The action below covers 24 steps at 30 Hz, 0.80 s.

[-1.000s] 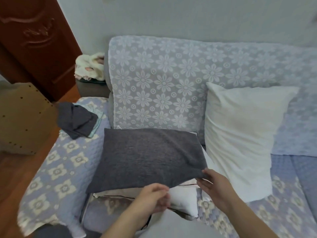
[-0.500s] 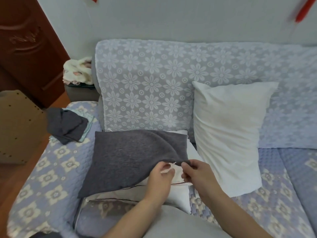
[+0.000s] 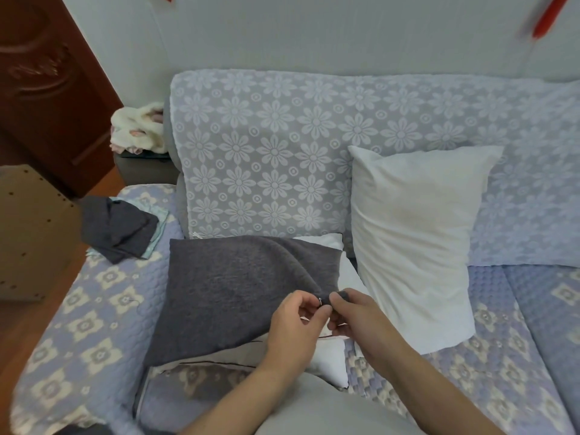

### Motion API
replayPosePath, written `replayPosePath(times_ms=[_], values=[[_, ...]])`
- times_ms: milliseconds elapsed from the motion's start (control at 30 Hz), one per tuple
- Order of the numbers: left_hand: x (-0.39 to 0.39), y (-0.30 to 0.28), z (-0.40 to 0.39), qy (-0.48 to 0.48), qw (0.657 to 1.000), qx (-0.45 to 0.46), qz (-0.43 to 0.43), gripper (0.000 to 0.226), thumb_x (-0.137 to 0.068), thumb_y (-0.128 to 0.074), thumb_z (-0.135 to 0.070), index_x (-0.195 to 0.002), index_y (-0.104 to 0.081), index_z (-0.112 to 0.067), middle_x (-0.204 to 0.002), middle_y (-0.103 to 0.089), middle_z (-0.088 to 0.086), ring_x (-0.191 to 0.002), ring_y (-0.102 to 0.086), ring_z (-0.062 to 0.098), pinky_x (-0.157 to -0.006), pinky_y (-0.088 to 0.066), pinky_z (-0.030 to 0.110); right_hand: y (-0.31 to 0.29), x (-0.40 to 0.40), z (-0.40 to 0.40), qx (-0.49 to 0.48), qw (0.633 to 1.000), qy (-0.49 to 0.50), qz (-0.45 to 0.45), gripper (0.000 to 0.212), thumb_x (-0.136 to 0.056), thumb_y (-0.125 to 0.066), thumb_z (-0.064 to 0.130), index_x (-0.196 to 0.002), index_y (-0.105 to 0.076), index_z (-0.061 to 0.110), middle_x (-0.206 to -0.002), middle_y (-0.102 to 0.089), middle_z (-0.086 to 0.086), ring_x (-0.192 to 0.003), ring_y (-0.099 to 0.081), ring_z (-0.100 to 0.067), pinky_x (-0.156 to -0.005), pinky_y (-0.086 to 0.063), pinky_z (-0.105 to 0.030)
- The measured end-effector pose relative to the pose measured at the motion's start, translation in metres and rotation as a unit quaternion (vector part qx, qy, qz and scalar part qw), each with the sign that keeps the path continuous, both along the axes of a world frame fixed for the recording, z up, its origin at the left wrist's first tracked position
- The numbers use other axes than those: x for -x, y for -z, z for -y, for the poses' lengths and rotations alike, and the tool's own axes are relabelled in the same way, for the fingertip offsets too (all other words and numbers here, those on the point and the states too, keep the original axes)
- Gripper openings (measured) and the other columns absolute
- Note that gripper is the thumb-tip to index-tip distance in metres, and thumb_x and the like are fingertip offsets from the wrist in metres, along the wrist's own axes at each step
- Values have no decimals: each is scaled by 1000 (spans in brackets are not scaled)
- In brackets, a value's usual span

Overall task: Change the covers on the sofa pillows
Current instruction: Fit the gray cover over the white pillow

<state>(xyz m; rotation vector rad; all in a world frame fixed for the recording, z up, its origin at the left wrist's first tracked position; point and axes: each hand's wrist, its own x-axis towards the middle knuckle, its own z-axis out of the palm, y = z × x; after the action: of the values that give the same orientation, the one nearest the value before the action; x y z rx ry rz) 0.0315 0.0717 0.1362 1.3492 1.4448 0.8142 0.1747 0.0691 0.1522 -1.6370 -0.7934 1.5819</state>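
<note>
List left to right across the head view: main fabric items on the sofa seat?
Folded dark cloth → grey pillow cover, pinched by both hands at its right corner → bare white pillow leaning on the backrest.

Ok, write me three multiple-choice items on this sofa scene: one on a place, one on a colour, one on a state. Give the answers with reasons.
1. Where does the bare white pillow stand?
A. Flat on the floor
B. Upright against the sofa backrest, right of the dark grey cover
C. On the wooden door

2. What colour is the cover that both hands work on?
A. Dark grey
B. Red
C. Yellow

3. What are the hands doing?
A. Both lie flat and open on the seat
B. One is raised to the wall
C. The left hand and right hand pinch the cover's corner, where a small metal zip pull shows

Answers:
1 B, the pillow leans on the flowered backrest.
2 A, the fabric under the fingers is dark grey.
3 C, both hands' fingers meet at that corner.
</note>
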Motion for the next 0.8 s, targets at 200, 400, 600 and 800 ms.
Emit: replayPosePath(times_ms=[200,400,600,800], values=[[2,6,-1,-19,993,98,69,8,-93,-69,-31,-94,-67,-23,-89,-74,0,-85,-70,18,-80,-57,33,-3,7,5,-15,1000,-19,7,26,-102,-55,25,-96,-63,1,-74,-64,-8,-71,-65,-20,-77,-57,-36],[6,4,0,24,978,144,149,31,-87,-64,-37,-85,-65,-6,-85,-72,16,-81,-70,27,-90,-59,50,-6,4,7,-30,999,-36,-5,26,-102,-56,26,-86,-59,5,-69,-61,-4,-72,-66,-24,-88,-58,-53],[8,4,3,-10,995,84,46,18,-101,-56,-19,-85,-59,-12,-69,-60,-3,-67,-56,8,-69,-49,24,2,10,9,-102,969,-60,216,18,-93,-66,31,-80,-63,19,-96,-61,3,-79,-63,-7,-83,-55,-29],[5,1,3,-26,997,63,19,22,-104,-50,-23,-85,-56,-13,-64,-56,-2,-62,-50,9,-66,-43,31,-4,8,7,-244,875,-146,391,10,-91,-69,28,-87,-61,25,-98,-62,17,-79,-59,-4,-66,-41,-14]])
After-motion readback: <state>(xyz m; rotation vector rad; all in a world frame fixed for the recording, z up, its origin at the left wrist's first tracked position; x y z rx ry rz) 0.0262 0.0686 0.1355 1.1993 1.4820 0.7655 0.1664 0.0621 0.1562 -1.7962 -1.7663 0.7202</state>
